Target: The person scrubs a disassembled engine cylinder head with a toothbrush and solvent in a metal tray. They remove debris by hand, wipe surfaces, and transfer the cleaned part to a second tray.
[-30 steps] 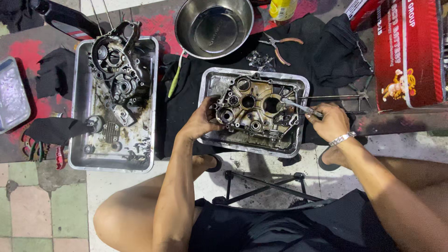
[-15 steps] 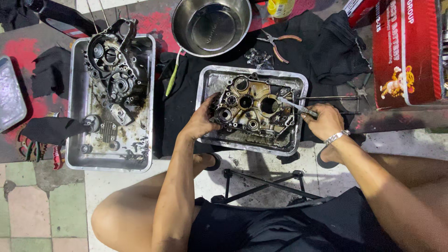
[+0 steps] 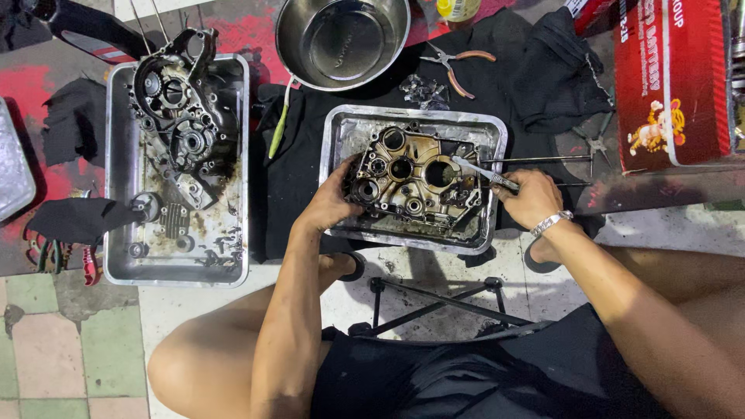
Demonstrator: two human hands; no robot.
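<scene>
A greasy engine case half (image 3: 411,182) lies in a metal tray (image 3: 344,128) on the floor in front of me. My left hand (image 3: 330,203) grips the case's left edge. My right hand (image 3: 529,198) holds a thin metal tool (image 3: 483,174) whose tip rests on the case's right side near a large round hole. A metal bracelet sits on my right wrist.
A second tray (image 3: 116,178) at the left holds another engine case (image 3: 182,116) and small parts. A steel bowl (image 3: 341,39) stands behind, pliers (image 3: 454,66) and black rags (image 3: 555,70) to its right, a red box (image 3: 671,77) far right. A low stool frame (image 3: 434,299) is under me.
The view has shifted slightly. My right hand with the tool has moved a little to the left along the case; my left hand keeps its hold.
</scene>
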